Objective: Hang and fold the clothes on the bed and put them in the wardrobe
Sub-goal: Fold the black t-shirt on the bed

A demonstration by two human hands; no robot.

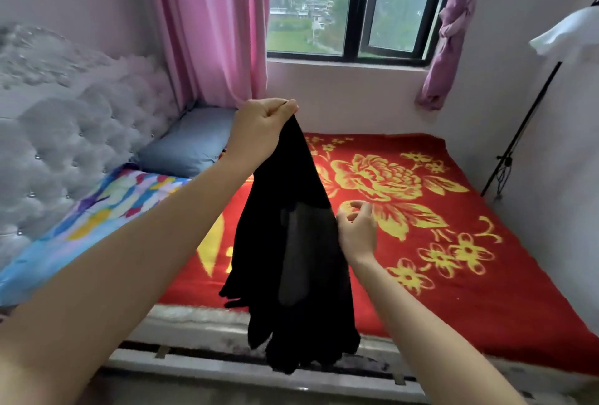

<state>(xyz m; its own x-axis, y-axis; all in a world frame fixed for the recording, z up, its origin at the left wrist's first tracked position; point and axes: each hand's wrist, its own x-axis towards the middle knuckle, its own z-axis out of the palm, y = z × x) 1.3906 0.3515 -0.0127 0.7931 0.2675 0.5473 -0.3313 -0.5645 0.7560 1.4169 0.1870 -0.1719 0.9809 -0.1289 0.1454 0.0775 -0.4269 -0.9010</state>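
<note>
A black garment [291,258] with a sheer panel hangs in the air above the near edge of the bed [453,258]. My left hand [262,125] is raised and pinches its top end between thumb and fingers. My right hand [356,226] hovers just right of the hanging cloth at mid height, fingers loosely curled, holding nothing. The garment's lower hem dangles past the bed frame.
The bed carries a red blanket with yellow flowers, a colourful sheet [107,207] and a blue pillow [188,142] near the tufted headboard [74,132]. Pink curtains [210,25] flank the window. A black stand [518,132] with white cloth stands at the right wall.
</note>
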